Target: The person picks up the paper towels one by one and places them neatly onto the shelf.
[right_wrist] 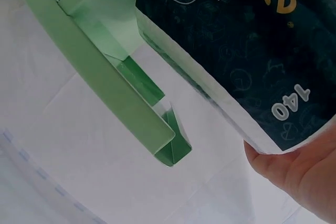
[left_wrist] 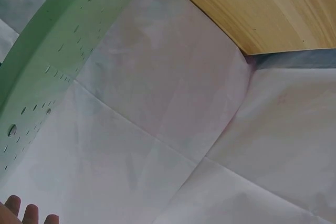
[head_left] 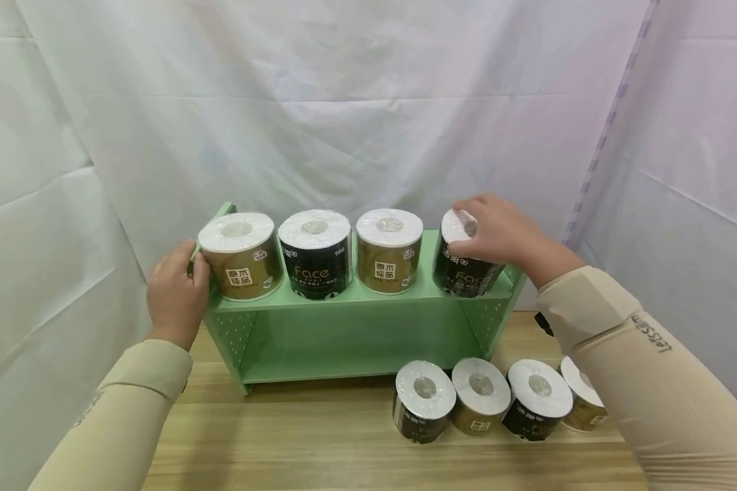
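A green two-tier shelf (head_left: pixel 356 334) bears a row of wrapped toilet paper rolls on its top board. From the left they are a gold roll (head_left: pixel 241 269), a black roll (head_left: pixel 316 266), a gold roll (head_left: pixel 388 262) and, past a gap, another black roll (head_left: pixel 460 273). My right hand (head_left: pixel 497 232) grips that last roll by its top, thumb across the white end near the core; in the right wrist view the roll is close to the shelf's end rail. My left hand (head_left: pixel 175 293) holds the shelf's left end, thumb beside the first gold roll. Only fingertips (left_wrist: pixel 31 213) show in the left wrist view.
On the wooden table (head_left: pixel 282 443), front right, stands a row of several more rolls, black (head_left: pixel 422 426), gold (head_left: pixel 475 417), black (head_left: pixel 531 424) and gold (head_left: pixel 583 414), the last partly behind my right sleeve. White cloth (head_left: pixel 344 136) hangs behind and on both sides.
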The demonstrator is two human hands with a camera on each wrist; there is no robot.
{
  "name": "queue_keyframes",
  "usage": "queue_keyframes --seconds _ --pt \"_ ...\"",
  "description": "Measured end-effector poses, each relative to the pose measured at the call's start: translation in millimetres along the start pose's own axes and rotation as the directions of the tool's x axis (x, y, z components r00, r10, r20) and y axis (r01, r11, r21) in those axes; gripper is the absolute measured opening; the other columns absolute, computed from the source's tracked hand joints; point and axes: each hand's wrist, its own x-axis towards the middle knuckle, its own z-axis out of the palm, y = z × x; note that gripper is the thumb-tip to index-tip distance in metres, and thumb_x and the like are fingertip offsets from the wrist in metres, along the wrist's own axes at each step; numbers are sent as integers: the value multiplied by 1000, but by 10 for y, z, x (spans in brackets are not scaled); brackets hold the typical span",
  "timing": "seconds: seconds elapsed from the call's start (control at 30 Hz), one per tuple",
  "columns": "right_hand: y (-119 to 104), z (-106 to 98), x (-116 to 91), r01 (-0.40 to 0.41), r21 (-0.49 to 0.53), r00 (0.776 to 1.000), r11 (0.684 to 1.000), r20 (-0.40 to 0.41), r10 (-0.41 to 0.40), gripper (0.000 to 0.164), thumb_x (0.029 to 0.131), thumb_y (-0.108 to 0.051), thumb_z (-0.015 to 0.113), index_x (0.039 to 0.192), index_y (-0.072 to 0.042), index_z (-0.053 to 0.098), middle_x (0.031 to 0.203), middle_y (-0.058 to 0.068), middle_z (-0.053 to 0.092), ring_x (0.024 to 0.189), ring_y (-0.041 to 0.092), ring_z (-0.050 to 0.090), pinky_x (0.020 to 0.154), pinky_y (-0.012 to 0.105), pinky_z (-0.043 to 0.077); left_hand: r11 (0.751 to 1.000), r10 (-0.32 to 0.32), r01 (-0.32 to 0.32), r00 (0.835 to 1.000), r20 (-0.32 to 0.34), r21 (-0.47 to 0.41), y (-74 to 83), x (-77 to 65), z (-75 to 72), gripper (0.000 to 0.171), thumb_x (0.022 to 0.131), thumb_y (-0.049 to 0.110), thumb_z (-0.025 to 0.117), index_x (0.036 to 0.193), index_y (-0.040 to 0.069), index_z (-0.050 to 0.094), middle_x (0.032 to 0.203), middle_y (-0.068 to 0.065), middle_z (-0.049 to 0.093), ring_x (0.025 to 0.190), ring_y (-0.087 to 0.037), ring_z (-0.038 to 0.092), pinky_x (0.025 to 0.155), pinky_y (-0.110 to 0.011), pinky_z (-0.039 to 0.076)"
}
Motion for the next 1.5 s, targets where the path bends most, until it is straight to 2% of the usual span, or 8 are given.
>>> queue_keyframes --seconds 0.2,0.43,0.6,0.97,1.23,1.5 --pt "41 12 29 9 -16 1000 1000 18 -9 76 79 -35 66 145 -7 41 148 25 34 131 47 34 91 61 41 1000 2 -2 1000 14 -1 23 -1 9 34 97 16 47 122 -2 61 123 -23 62 111 -45 55 96 -57 43" --pt "58 44 89 19 -10 999 1000 27 -18 76 78 -35 66 145 -10 42 148 24 35 128 44 38 89 59 43 1000 -17 17 1000 24 9 24 -15 2 36 97 16 46 124 -2 60 126 -24 60 114 -45 54 97 -57 42" --pt "55 59 129 21 -14 999 1000 38 -21 77 78 -37 67 145 -9 42 148 25 34 128 45 38 92 62 42 1000 -23 22 999 30 10 30 -27 -7 36 97 17 46 124 -3 59 125 -24 60 114 -45 53 97 -57 42" --pt "115 65 179 -1 45 998 999 69 -3 74 81 -36 66 145 -8 41 148 26 33 127 45 39 94 64 41 1000 -20 19 999 35 12 43 -32 -13 36 98 17 45 124 -3 60 124 -25 60 113 -46 54 95 -60 42" --pt "137 30 254 36 89 995 995 85 -44 71 82 -31 64 144 -3 42 145 28 37 126 42 41 96 61 40 1000 -15 15 1000 9 6 17 -2 -2 35 98 18 46 123 -1 61 122 -25 62 109 -47 54 92 -61 42" --pt "139 8 306 59 92 993 994 95 -68 71 81 -30 64 142 -2 44 138 26 46 114 37 48 92 56 44 1000 -15 15 1000 17 3 14 -2 -18 36 98 17 46 123 -4 60 124 -25 61 115 -46 53 98 -57 41"
